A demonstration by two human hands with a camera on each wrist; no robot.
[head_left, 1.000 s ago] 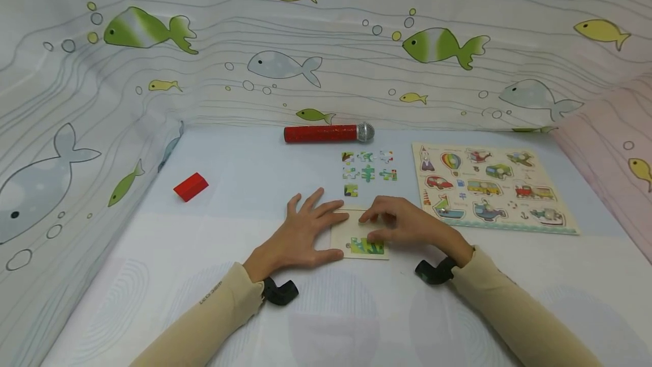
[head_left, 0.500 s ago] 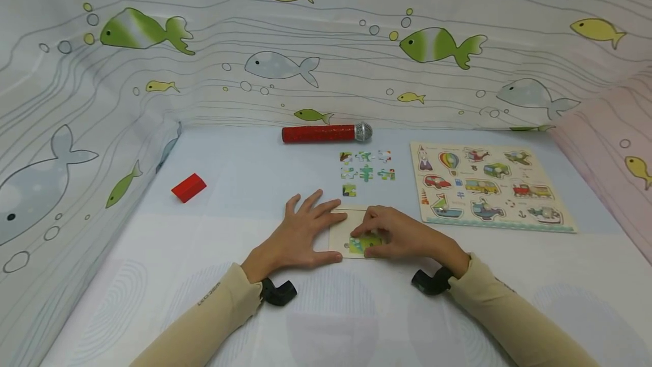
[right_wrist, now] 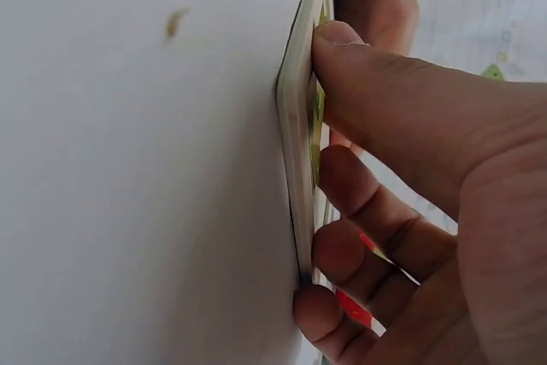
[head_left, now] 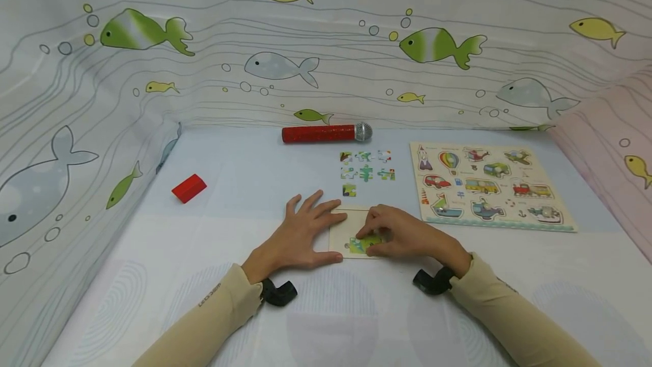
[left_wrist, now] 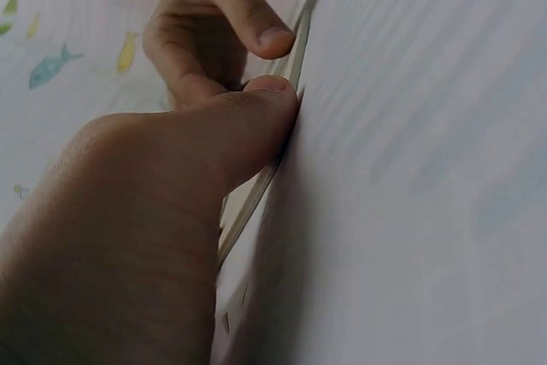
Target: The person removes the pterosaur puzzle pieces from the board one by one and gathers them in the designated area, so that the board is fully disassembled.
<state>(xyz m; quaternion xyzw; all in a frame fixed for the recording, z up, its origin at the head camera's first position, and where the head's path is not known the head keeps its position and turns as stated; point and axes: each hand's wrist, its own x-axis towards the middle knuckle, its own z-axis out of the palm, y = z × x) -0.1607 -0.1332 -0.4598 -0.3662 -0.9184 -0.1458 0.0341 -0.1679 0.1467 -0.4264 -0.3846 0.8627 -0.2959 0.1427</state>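
Observation:
A small pale wooden puzzle board [head_left: 340,228] lies flat in front of me, with joined green jigsaw pieces [head_left: 358,245] along its near edge. My left hand [head_left: 308,234] is spread at the board's left side, fingertips on its rim. In the left wrist view the thumb of this left hand [left_wrist: 171,151] lies against the edge. My right hand [head_left: 402,234] bends over the board, thumb and index finger pinching a green piece and partly covering it. The right wrist view shows the right hand's [right_wrist: 410,117] thumb on the piece and other fingers curled by the board.
Several loose jigsaw pieces [head_left: 365,173] stand in rows beyond the board. A red toy microphone [head_left: 321,133] lies at the back. To the right is a picture peg puzzle [head_left: 489,186]; a red block [head_left: 189,188] sits at the left. Fish-print cloth [head_left: 326,33] surrounds the table.
My right hand has moved left and lower, its fingers closing over the green pieces, then shifted very slightly back to the right. The left hand stays at the board's edge.

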